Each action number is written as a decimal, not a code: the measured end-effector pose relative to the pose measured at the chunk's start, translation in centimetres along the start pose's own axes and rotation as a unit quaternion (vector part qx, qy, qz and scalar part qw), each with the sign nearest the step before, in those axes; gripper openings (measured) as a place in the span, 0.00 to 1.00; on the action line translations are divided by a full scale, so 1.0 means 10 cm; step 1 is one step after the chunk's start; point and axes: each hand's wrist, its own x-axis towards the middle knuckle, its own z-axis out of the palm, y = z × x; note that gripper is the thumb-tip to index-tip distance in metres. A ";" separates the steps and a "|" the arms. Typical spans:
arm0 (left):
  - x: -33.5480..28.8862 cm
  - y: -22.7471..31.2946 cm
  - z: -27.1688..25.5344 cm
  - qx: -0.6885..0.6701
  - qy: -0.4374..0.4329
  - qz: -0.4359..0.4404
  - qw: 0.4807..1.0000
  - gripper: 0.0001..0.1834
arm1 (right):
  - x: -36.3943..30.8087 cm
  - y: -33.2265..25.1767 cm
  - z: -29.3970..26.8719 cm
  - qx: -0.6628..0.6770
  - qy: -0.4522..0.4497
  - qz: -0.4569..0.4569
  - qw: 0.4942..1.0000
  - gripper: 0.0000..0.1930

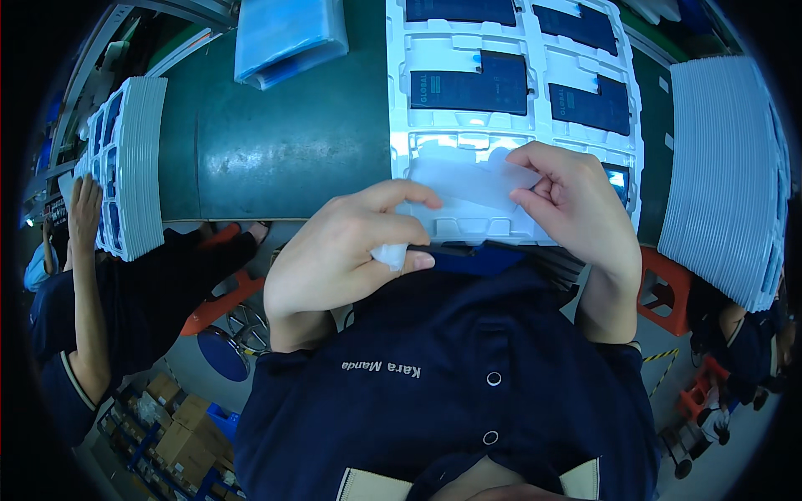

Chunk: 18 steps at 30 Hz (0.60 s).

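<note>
- While the right hand pinches the corner of a thin translucent sheet between thumb and forefinger, the left hand is curled around a small white wad.
- Left hand: thumb and lower fingers close in on the wad; forefinger reaches out toward the sheet's near left side. Can't tell if that fingertip touches anything.
- Right hand: narrow pinch, other fingers folded in, back of hand over the tray's right column.
- Sheet: between the hands and slightly beyond them, over the near left pocket of a white plastic tray. Can't tell what, if anything, is under it.
- Tray: mostly beyond both hands, holds flat black packs with a notched corner.
- One black pack sits directly beyond the sheet; another just past the right hand's knuckles. More in the row further out. One more is partly hidden behind the right hand.
- Green table runs beyond and left of the left hand.
- Clear plastic bags lie on it, far side of the left hand.
- Tray stacks: one well left of the left hand, a second right of the right hand.
- Co-worker's hand is at the left stack, well apart from the person's own hands.
</note>
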 end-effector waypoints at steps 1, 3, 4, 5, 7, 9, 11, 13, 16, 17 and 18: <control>-0.02 0.01 -0.02 0.003 -0.021 0.000 1.000 0.09 | 0.02 0.00 -0.02 -0.008 -0.009 -0.017 1.000 0.11; -0.03 0.01 -0.03 0.007 -0.044 0.008 0.999 0.09 | 0.04 0.00 -0.07 -0.005 -0.046 -0.027 0.999 0.10; -0.03 0.01 -0.02 0.008 -0.047 0.016 0.999 0.09 | 0.05 0.00 -0.08 -0.004 -0.064 -0.031 0.997 0.09; -0.04 0.02 -0.01 0.009 -0.050 0.025 0.998 0.09 | 0.07 0.00 -0.10 -0.015 -0.070 -0.039 0.997 0.09; -0.04 0.03 -0.01 -0.002 -0.056 0.017 0.998 0.09 | 0.10 0.02 -0.12 -0.038 -0.082 -0.055 0.994 0.09; -0.04 0.03 0.00 0.000 -0.057 0.022 0.998 0.09 | 0.12 0.01 -0.14 -0.050 -0.093 -0.051 0.993 0.09; -0.01 0.02 -0.01 0.016 -0.053 0.041 0.998 0.09 | 0.14 -0.01 -0.15 -0.072 -0.099 -0.056 0.991 0.09; 0.00 0.02 0.00 0.016 -0.045 0.028 0.998 0.09 | 0.15 -0.03 -0.14 -0.102 -0.101 -0.070 0.987 0.08; 0.02 -0.01 0.03 0.039 -0.038 0.010 0.998 0.09 | 0.14 -0.02 -0.10 -0.124 -0.084 -0.069 0.986 0.09; 0.02 -0.02 0.03 0.050 -0.036 0.005 0.998 0.09 | 0.14 -0.01 -0.07 -0.135 -0.073 -0.073 0.985 0.10; 0.02 -0.02 0.03 0.044 -0.035 0.002 0.998 0.09 | 0.13 -0.01 -0.05 -0.146 -0.061 -0.076 0.984 0.11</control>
